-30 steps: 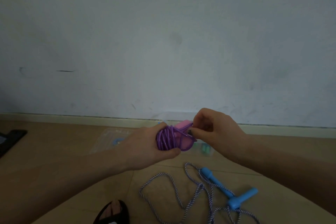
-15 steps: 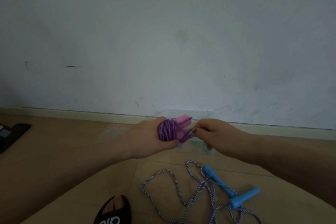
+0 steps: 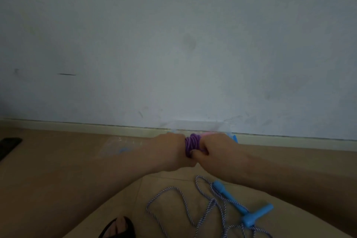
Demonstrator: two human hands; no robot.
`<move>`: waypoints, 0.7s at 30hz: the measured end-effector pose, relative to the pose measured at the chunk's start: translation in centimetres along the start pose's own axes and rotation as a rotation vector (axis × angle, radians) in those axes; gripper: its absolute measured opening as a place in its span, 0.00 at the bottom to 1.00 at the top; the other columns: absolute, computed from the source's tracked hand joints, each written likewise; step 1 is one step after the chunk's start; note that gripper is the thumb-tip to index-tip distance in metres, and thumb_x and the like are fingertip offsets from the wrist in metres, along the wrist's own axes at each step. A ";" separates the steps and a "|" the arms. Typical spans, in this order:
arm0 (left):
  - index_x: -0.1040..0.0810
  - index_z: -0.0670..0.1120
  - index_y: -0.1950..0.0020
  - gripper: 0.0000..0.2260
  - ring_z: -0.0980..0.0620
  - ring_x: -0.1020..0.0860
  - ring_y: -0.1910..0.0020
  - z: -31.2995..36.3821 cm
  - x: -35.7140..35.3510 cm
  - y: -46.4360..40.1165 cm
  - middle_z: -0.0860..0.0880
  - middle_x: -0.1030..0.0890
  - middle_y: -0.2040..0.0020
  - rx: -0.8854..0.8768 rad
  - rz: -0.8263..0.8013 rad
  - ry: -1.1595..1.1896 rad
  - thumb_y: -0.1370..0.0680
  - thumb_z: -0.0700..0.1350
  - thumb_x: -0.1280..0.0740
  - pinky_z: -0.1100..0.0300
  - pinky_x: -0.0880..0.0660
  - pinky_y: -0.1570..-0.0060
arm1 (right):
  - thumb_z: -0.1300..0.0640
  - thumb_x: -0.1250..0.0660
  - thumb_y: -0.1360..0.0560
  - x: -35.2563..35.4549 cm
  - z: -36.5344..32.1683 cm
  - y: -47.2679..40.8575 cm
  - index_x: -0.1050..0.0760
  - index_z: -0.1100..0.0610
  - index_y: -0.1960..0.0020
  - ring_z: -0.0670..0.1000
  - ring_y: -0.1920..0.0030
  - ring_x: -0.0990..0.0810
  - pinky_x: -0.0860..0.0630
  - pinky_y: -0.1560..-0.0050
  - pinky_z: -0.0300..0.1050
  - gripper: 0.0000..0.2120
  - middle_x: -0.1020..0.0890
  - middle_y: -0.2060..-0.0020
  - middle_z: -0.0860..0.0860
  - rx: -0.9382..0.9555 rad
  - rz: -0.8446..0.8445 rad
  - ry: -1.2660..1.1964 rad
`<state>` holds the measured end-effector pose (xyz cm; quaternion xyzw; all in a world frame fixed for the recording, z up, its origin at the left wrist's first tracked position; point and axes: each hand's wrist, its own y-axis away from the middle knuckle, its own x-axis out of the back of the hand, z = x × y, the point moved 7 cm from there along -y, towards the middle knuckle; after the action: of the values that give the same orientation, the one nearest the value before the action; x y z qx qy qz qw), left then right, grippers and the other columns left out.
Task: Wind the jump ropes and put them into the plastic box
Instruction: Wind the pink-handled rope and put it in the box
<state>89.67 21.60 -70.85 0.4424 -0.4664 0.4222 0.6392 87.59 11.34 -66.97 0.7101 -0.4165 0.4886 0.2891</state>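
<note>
A purple jump rope (image 3: pixel 192 143) wound tight around pink handles sits between my two hands, held out over the floor near the wall. My left hand (image 3: pixel 170 152) grips the bundle from the left and my right hand (image 3: pixel 214 150) clamps it from the right, thumb pressed under the coils. Only a sliver of pink handle shows above my right hand. A clear plastic box (image 3: pixel 201 124) stands against the baseboard just behind the hands, mostly hidden by them. A second rope, blue-and-white striped (image 3: pixel 173 201) with blue handles (image 3: pixel 241 206), lies loose on the floor below my right forearm.
A clear plastic lid or bag (image 3: pixel 119 146) with a blue mark lies on the floor left of my left arm. A dark flat object (image 3: pixel 7 145) sits at the left edge. My foot in a black sandal (image 3: pixel 119 228) shows at the bottom. The wall rises close ahead.
Both hands have moved forward toward the wall and the box. My right hand went from pinching the rope end to closing around the bundle, hiding most of the pink handles.
</note>
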 end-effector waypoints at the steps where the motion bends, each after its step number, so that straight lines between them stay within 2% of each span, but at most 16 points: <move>1: 0.22 0.50 0.50 0.16 0.50 0.21 0.57 -0.1 -0.4 -0.1 0.49 0.19 0.53 -0.011 -0.024 0.053 0.26 0.61 0.33 0.59 0.29 0.64 | 0.49 0.38 0.23 0.2 0.3 -0.2 0.30 0.55 0.67 0.44 0.72 0.31 0.31 0.69 0.38 0.16 0.30 0.73 0.47 -0.010 0.007 -0.026; 3: 0.24 0.55 0.57 0.10 0.53 0.22 0.60 -0.5 -0.5 -0.6 0.51 0.20 0.57 -0.024 -0.013 0.203 0.26 0.61 0.33 0.60 0.29 0.64 | 0.50 0.36 0.23 1.7 1.4 -0.9 0.32 0.55 0.71 0.44 0.76 0.35 0.36 0.74 0.33 0.19 0.33 0.77 0.47 -0.047 0.065 -0.127; 5: 0.28 0.58 0.62 0.10 0.56 0.25 0.65 -0.7 -0.1 -1.1 0.53 0.22 0.63 -0.022 0.048 0.358 0.26 0.61 0.33 0.61 0.29 0.65 | 0.50 0.35 0.23 3.6 3.1 -1.7 0.33 0.56 0.73 0.46 0.77 0.37 0.37 0.76 0.31 0.22 0.36 0.77 0.50 -0.134 0.133 -0.327; 7: 0.28 0.57 0.63 0.11 0.57 0.26 0.67 -0.5 0.2 -1.6 0.54 0.24 0.66 -0.038 0.078 0.421 0.26 0.60 0.33 0.61 0.30 0.66 | 0.49 0.34 0.24 4.6 4.6 -2.5 0.30 0.59 0.71 0.50 0.72 0.35 0.34 0.71 0.38 0.21 0.34 0.73 0.55 -0.229 0.146 -0.485; 9: 0.27 0.56 0.63 0.10 0.56 0.26 0.67 -0.1 -0.2 -1.9 0.53 0.24 0.66 -0.040 0.063 0.436 0.26 0.59 0.33 0.59 0.28 0.64 | 0.48 0.33 0.25 4.8 5.4 -3.1 0.25 0.67 0.66 0.52 0.68 0.32 0.32 0.66 0.44 0.22 0.30 0.68 0.57 -0.276 0.102 -0.510; 10: 0.26 0.55 0.62 0.10 0.56 0.25 0.67 0.1 -0.5 -2.2 0.51 0.23 0.65 -0.033 0.050 0.440 0.26 0.58 0.33 0.57 0.26 0.63 | 0.49 0.33 0.25 4.9 5.4 -3.2 0.25 0.69 0.64 0.53 0.67 0.32 0.32 0.65 0.44 0.23 0.30 0.68 0.57 -0.274 0.088 -0.506; 12: 0.23 0.50 0.57 0.11 0.54 0.25 0.66 0.5 -0.6 -2.9 0.49 0.21 0.63 -0.015 0.040 0.426 0.26 0.57 0.33 0.53 0.23 0.60 | 0.51 0.33 0.24 5.3 4.4 -3.4 0.30 0.65 0.69 0.52 0.70 0.34 0.34 0.67 0.41 0.21 0.33 0.71 0.56 -0.216 0.100 -0.450; 14: 0.21 0.47 0.52 0.13 0.52 0.22 0.62 1.1 0.1 -3.9 0.48 0.19 0.60 -0.021 0.059 0.376 0.25 0.56 0.34 0.51 0.22 0.55 | 0.52 0.35 0.23 5.9 2.9 -3.8 0.34 0.60 0.71 0.50 0.75 0.37 0.36 0.72 0.37 0.21 0.35 0.75 0.54 -0.127 0.154 -0.271; 16: 0.22 0.43 0.49 0.13 0.49 0.22 0.58 1.9 1.3 -5.0 0.47 0.19 0.56 -0.050 0.077 0.290 0.23 0.52 0.36 0.52 0.22 0.52 | 0.52 0.37 0.22 6.1 1.8 -4.2 0.34 0.59 0.70 0.49 0.74 0.36 0.37 0.72 0.38 0.20 0.34 0.74 0.54 -0.064 0.221 -0.097; 18: 0.25 0.45 0.52 0.09 0.50 0.23 0.59 2.0 1.9 -6.2 0.50 0.22 0.60 -0.048 0.093 0.233 0.22 0.50 0.37 0.54 0.23 0.53 | 0.52 0.38 0.22 6.3 1.9 -4.9 0.36 0.59 0.69 0.48 0.72 0.35 0.38 0.71 0.38 0.20 0.32 0.73 0.53 -0.031 0.274 -0.022; 21: 0.23 0.46 0.58 0.15 0.52 0.21 0.63 0.6 1.4 -7.9 0.49 0.21 0.64 0.041 0.133 0.298 0.27 0.58 0.34 0.54 0.22 0.59 | 0.52 0.36 0.22 6.7 3.5 -7.2 0.36 0.57 0.69 0.46 0.69 0.33 0.38 0.68 0.37 0.20 0.30 0.69 0.50 0.032 0.288 -0.004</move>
<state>97.41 19.22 -70.72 0.3560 -0.3862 0.5338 0.6628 96.61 9.90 -61.97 0.6485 -0.5066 0.5304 0.2038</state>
